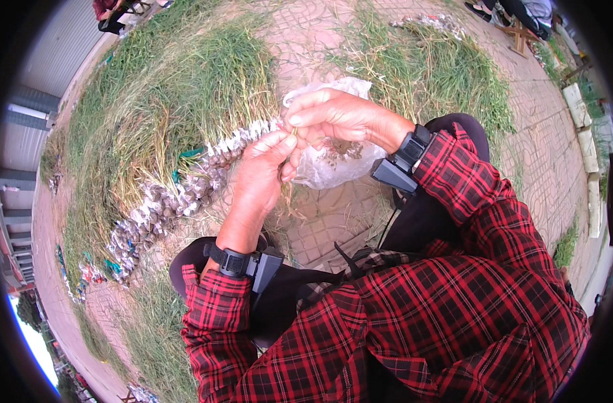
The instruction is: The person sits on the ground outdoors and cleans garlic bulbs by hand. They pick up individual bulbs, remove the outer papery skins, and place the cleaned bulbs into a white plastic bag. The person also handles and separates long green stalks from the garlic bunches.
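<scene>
My left hand (263,169) pinches a thin greenish-yellow stem (294,131) between thumb and forefinger. Close against it, my right hand (344,117) has its thumb and fingers drawn together; what lies between those fingertips is hidden. Below both hands, a clear plastic bag (319,171) lies spread on the paving, with brown crumbly matter (344,149) on it. To the left stands a long row of grass plants (220,85), their bases wrapped in small white plastic bags (155,206).
More bundled grass (437,75) lies at the far right on brick paving (543,121). Seated people (528,15) are at the top edge, one near a wooden stool (518,38). White blocks (578,106) line the right side. Loose grass (155,322) lies at lower left.
</scene>
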The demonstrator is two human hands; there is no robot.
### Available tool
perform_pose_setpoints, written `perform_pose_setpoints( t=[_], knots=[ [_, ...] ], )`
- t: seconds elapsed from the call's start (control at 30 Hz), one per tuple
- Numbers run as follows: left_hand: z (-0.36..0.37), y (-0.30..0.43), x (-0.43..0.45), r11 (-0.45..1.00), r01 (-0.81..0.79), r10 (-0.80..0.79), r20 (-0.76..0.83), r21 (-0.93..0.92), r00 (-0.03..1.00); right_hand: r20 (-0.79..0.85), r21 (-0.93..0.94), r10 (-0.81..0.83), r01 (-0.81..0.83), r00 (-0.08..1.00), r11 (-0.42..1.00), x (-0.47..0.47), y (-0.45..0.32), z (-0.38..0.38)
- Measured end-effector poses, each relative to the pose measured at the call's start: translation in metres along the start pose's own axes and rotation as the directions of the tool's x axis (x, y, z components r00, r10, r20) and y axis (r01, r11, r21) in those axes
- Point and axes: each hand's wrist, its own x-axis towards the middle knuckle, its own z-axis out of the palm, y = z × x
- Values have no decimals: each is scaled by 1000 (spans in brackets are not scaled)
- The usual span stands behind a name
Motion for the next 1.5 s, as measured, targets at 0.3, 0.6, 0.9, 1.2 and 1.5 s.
perform_pose_setpoints(
  t=[0.3, 0.6, 0.9, 1.2, 1.5],
  knots=[
    [0, -2, 8, 995, -93, 98, -201, 36, 975, -237, -109, -144, 121, 961, 987, 5, 4, 9],
    [-19, -6, 20, 983, -109, 68, -263, -146, 962, -72, -65, -74, 69, 995, 996, 12, 26, 32],
    [-34, 29, 12, 931, -321, 259, -308, -173, 915, 56, -252, -42, 55, 998, 966, 9, 35, 37],
    [-107, 91, -8, 690, -540, 419, -342, -482, 841, 125, -493, 35, 31, 991, 869, 12, 60, 22],
    [-276, 131, -83, 648, -756, 541, -640, -96, 546, 164, -567, 311, -169, 936, 806, -14, 45, -18]
  ],
)
